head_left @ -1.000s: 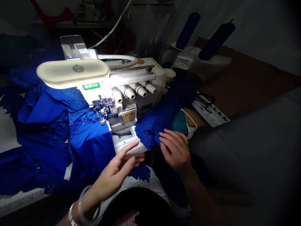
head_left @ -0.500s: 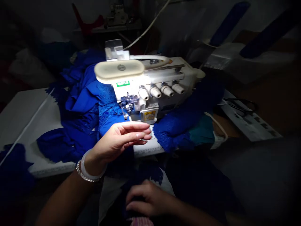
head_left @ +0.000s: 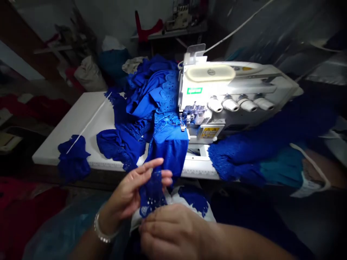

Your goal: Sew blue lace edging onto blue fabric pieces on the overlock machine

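A white overlock sewing machine (head_left: 233, 97) stands on a white table (head_left: 81, 119), with blue fabric (head_left: 162, 119) heaped to its left and running under its presser foot (head_left: 187, 121). My left hand (head_left: 132, 195), with a bracelet on the wrist, pinches a strip of blue lace trim (head_left: 151, 195) just below the table's front edge. My right hand (head_left: 170, 231) is closed low in front of me, gripping the lower end of the same lace strip over my lap.
A pile of blue lace (head_left: 244, 151) lies right of the machine, with teal cloth (head_left: 282, 168) beside it. A scrap of blue fabric (head_left: 73, 159) hangs off the table's left front edge. Another sewing machine (head_left: 181, 16) and bags (head_left: 89, 74) sit in the dark background.
My view has swung left. My left hand dropped from in front of the machine to the table edge and took the lace strip; my right hand came in to the strip's lower end.
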`<action>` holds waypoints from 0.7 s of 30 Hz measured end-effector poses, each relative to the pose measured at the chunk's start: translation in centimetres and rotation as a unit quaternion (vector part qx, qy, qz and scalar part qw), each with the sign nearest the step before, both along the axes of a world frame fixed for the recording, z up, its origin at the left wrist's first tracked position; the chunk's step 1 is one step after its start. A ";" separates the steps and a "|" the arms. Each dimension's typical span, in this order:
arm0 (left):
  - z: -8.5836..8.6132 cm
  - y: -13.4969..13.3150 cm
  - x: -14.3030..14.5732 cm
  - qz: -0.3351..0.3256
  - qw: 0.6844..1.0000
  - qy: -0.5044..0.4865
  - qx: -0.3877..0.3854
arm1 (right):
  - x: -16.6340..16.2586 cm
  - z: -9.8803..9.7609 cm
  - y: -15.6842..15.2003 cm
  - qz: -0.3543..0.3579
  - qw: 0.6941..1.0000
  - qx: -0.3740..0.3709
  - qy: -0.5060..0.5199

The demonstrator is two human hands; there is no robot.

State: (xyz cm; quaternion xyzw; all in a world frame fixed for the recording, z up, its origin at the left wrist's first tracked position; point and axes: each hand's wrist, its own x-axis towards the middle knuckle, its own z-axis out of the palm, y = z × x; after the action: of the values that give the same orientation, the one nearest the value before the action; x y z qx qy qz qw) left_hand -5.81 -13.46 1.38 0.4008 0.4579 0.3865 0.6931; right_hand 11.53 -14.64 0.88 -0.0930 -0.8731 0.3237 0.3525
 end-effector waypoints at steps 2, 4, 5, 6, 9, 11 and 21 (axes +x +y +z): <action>0.3 2.7 -1.0 0.098 0.994 -0.052 -0.024 | 0.7 -1.3 -0.4 0.029 0.995 -0.089 -0.032; 0.9 5.7 -2.8 0.182 0.983 -0.027 0.006 | 1.9 -3.1 -0.9 0.005 0.978 -0.196 -0.070; 1.2 7.1 -3.7 0.212 0.977 -0.011 0.029 | 2.5 -4.1 -1.1 -0.012 0.968 -0.235 -0.089; 1.6 8.4 -4.5 0.238 0.970 0.002 0.056 | 3.0 -5.3 -1.4 -0.028 0.959 -0.260 -0.109; 2.6 10.4 -5.5 0.272 0.952 0.006 0.137 | 4.1 -8.4 -2.1 -0.071 0.942 -0.271 -0.184; 2.9 9.8 -4.5 0.256 0.951 0.010 0.172 | 4.5 -9.4 -2.0 -0.061 0.932 -0.277 -0.226; 0.5 3.9 2.7 0.035 0.985 0.047 0.161 | 3.0 -4.6 2.3 -0.135 0.897 -0.420 -0.017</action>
State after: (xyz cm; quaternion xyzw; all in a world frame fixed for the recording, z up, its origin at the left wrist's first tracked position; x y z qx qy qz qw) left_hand -3.07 -9.54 1.84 0.5082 0.4357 0.4598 0.5835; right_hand 14.53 -12.30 -3.67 -0.3552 -0.6408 0.6081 0.3056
